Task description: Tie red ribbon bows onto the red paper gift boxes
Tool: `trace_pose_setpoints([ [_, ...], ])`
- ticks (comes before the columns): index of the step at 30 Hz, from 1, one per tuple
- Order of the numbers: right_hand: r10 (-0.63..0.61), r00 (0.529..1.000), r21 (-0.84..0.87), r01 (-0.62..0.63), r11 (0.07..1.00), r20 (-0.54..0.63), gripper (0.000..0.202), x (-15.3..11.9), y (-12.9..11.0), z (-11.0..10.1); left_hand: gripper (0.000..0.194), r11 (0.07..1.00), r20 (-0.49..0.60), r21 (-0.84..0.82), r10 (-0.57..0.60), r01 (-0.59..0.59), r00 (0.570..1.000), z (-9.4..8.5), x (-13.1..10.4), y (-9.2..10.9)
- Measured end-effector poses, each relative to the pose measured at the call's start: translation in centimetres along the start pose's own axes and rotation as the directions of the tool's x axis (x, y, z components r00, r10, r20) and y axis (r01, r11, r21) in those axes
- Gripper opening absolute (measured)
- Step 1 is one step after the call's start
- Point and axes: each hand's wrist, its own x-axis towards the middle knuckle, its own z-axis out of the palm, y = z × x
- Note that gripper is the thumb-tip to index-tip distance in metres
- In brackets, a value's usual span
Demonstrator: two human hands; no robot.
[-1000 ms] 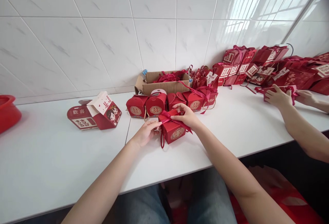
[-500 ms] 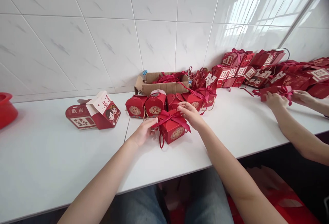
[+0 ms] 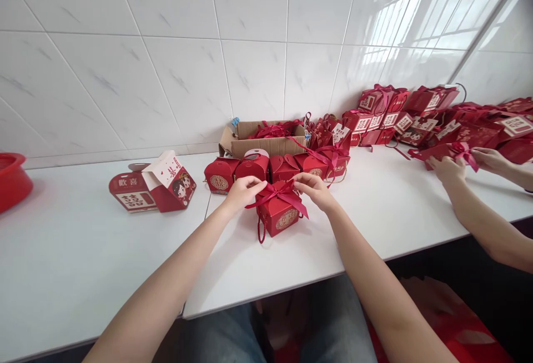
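**Tying a ribbon on one red box among many**

Looking down from the head camera, the person has both hands on a single small red gift box [image 3: 278,214] that stands upright on the white table [image 3: 83,257], near its front edge and just in front of a row of similar boxes. The left hand [image 3: 244,191] is closed in a pinch on the left loop of the red ribbon [image 3: 280,192] on top of the box. The right hand [image 3: 313,188] pinches the ribbon's right side in the same way, fingers curled. One ribbon tail hangs down the box's right front, and a red cord loop dangles at its left corner.

Behind it, five small red boxes [image 3: 254,167] stand side by side in one row, touching each other. Behind that row sits one open cardboard carton [image 3: 266,140] against the tiled wall, holding a tangle of red ribbon. To the left lie two larger red and white printed boxes [image 3: 154,185], one flat and one tilted against it. One red basin [image 3: 12,180] shows at the far left edge.

At the right, a heap of red boxes and bags [image 3: 400,113], too many and too overlapped to count, runs along the wall. Two hands of another person [image 3: 449,169] hold one flat red piece with a ribbon bow there.
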Motion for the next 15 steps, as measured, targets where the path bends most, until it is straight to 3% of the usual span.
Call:
trace_pose_setpoints([
  [9,0.073,0.991,-0.024,-0.076,0.997,-0.112,0.041,0.4,0.8,1.1,0.031,0.976,-0.065,-0.216,0.015,-0.028,0.998,0.9,-0.8,-2.0],
  [15,0.113,0.975,0.030,-0.110,0.994,-0.189,0.042,0.3,1.5,2.0,0.031,0.964,-0.085,-0.263,0.014,-0.036,0.996,1.0,-1.2,-2.4],
])
